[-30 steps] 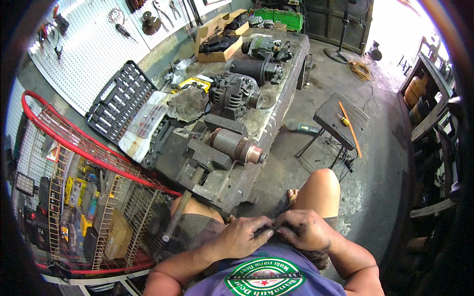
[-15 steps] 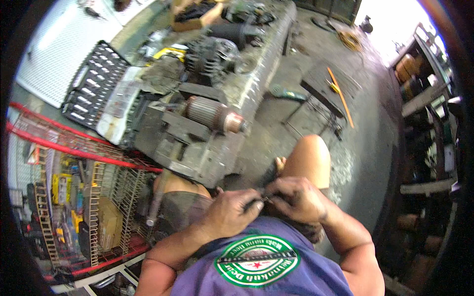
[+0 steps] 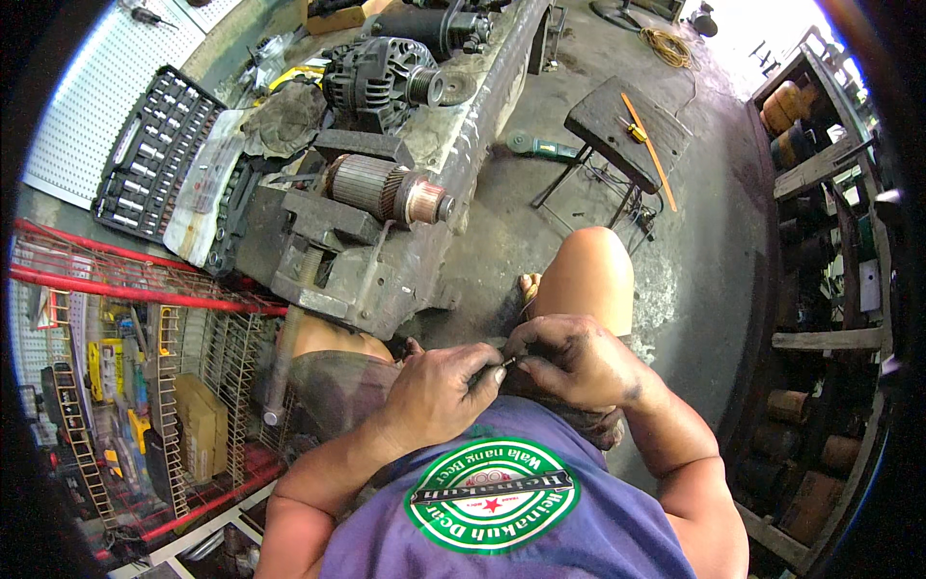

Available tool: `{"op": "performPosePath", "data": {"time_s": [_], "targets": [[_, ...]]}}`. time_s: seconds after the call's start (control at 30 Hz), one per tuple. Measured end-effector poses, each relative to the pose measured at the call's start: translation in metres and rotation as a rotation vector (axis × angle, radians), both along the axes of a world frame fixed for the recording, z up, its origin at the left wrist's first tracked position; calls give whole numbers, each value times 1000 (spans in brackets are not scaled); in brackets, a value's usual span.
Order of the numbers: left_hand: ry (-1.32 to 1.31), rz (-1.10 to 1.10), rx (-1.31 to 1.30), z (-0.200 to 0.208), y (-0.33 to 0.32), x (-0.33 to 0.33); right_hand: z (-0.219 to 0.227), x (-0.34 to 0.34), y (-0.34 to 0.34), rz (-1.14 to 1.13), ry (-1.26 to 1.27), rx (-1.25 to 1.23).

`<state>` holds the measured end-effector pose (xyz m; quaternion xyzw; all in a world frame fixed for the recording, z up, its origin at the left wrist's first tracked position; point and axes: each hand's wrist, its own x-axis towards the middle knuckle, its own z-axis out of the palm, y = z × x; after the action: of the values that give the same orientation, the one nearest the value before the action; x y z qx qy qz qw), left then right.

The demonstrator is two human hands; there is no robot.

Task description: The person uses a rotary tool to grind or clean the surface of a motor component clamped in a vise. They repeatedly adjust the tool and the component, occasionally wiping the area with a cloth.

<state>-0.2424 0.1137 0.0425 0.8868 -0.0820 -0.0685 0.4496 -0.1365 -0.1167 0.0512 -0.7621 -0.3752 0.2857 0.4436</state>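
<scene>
Above my lap, my left hand (image 3: 442,394) and my right hand (image 3: 571,362) meet, both with thumb and fingers pinched together. Between their blackened fingertips is a small, thin, dark piece (image 3: 509,362) with a light glint, too small to name. Both hands seem to touch it; the fingers hide most of it. Ahead and to the left, a motor armature (image 3: 371,188) with a copper end lies clamped in a bench vise (image 3: 333,227), apart from my hands.
An alternator (image 3: 376,85) and an open socket set (image 3: 159,154) lie on the bench. A low stool (image 3: 617,116) carries an orange strip (image 3: 648,145) and a yellow-handled tool; an angle grinder (image 3: 540,147) is beside it. A red wire rack (image 3: 145,280) stands left, shelves (image 3: 830,340) right.
The view has shifted, so bench and stool sit slightly differently in it. My hands stay together at my lap, with the fingertips slightly moved around the small piece.
</scene>
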Motion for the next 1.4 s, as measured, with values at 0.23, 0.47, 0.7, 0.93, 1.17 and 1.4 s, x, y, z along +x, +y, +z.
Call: {"op": "performPosePath", "data": {"time_s": [0.23, 0.47, 0.7, 0.93, 1.17, 1.4], "targets": [[-2, -5, 2, -2, -5, 1, -7, 0, -2, 31, -65, 17], [-36, 19, -21, 2, -9, 2, 0, -4, -5, -76, -49, 50], [20, -20, -61, 3, -5, 5, 7, 0, 2, -30, -108, 73], [-39, 4, -40, 0, 1, 1, 1, -6, 7, -109, -28, 116], [-11, -9, -71, -9, 8, 2, 0, -7, 15, -105, -152, 82], [-19, 4, -83, -7, 17, 3, 4, -10, 24, -113, -166, 172]]}}
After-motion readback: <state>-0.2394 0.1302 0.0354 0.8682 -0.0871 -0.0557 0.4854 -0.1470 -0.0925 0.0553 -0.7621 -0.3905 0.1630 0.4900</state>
